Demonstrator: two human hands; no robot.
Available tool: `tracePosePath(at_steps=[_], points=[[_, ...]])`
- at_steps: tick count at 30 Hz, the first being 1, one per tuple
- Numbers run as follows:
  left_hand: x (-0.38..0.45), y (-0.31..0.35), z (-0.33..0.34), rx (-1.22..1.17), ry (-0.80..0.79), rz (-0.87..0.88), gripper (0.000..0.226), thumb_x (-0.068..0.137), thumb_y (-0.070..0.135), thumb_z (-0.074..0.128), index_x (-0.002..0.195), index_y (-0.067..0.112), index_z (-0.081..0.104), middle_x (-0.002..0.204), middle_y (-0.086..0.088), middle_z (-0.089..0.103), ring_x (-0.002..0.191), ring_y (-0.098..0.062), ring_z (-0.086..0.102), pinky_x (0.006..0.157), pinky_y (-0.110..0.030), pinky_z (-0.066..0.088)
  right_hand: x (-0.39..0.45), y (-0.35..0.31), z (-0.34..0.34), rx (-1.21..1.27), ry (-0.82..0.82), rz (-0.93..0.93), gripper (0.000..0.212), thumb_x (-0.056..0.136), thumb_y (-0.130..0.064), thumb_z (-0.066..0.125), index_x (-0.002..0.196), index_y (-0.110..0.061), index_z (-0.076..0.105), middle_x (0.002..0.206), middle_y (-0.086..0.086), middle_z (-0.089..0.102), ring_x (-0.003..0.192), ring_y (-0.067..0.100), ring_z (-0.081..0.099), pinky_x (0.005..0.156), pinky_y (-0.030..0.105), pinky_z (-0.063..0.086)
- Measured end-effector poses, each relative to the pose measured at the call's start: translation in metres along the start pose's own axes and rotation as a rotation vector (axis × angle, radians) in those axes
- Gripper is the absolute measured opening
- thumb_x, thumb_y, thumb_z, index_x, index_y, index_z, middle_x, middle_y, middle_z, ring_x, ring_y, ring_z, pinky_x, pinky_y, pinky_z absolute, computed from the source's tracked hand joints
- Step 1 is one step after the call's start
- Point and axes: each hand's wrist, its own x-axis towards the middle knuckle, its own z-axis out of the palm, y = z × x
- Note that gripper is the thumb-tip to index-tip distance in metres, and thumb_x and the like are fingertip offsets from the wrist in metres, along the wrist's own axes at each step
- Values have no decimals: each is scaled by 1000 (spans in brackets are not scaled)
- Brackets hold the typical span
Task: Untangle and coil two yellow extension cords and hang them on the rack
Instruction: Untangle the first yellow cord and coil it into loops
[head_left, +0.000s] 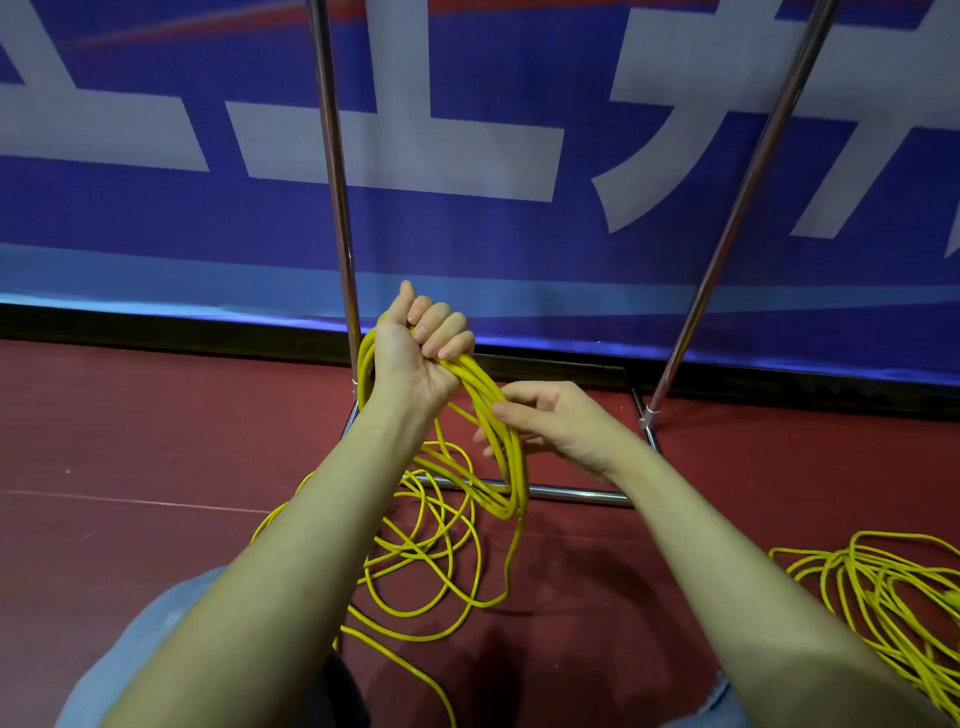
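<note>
- While the left hand (415, 345) is raised with its fingers curled tight round the top of a bundle of yellow loops, the coil (488, 415) hangs from that fist, several turns laid together and reaching down to just above the floor.
- Just to the right, the right hand (553, 418) meets the side of the coil, thumb and fingers closing lightly on the strands as if guiding or laying in another turn; how firmly it pinches I cannot tell for sure.
- Below the coil, the rest of the same cord (426, 561) lies in loose, crossing loops on the red floor (130, 441), with one strand trailing back towards the person's knees. To my eye that is a fair length yet to be gathered, so the first cord is only part-wound.
- Off to the right, the second cord (883, 592) sits on the floor in its own loose heap, well apart from the hands. It looks roughly gathered but not a neat coil, and nobody touches it.
- Behind the hands stands the rack (335, 182), two shiny metal uprights on a base frame, against a blue banner (519, 234) with large white characters. Nothing hangs on the part I can see; its top bar is out of view.
- By my reckoning: first cord perhaps midway through coiling, second cord not begun, hanging of both still to come.
</note>
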Motion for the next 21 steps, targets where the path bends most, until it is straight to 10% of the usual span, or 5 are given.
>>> tracePosePath(at_steps=[6,12,21], points=[[0,2,1,-12,-1,10,61,101,33,35,42,17,33,35,6,25,26,-6,22,29,-18,16,0,0,-8,-45,156,-14,9,82,-10,68,90,-5,69,94,34,65,85,33,61,90,54,47],[0,3,1,29,-21,15,61,101,33,35,42,17,34,35,6,24,27,-6,23,30,-17,16,-3,0,-12,-77,202,-15,11,82,-6,68,73,-9,64,60,2,62,55,14,56,56,22,50],[2,23,-7,130,-35,-36,59,100,31,34,43,17,37,34,7,25,26,-6,23,30,-17,17,-8,32,-25,-42,313,157,21,95,-18,54,76,-10,57,58,1,47,46,9,45,49,20,39]])
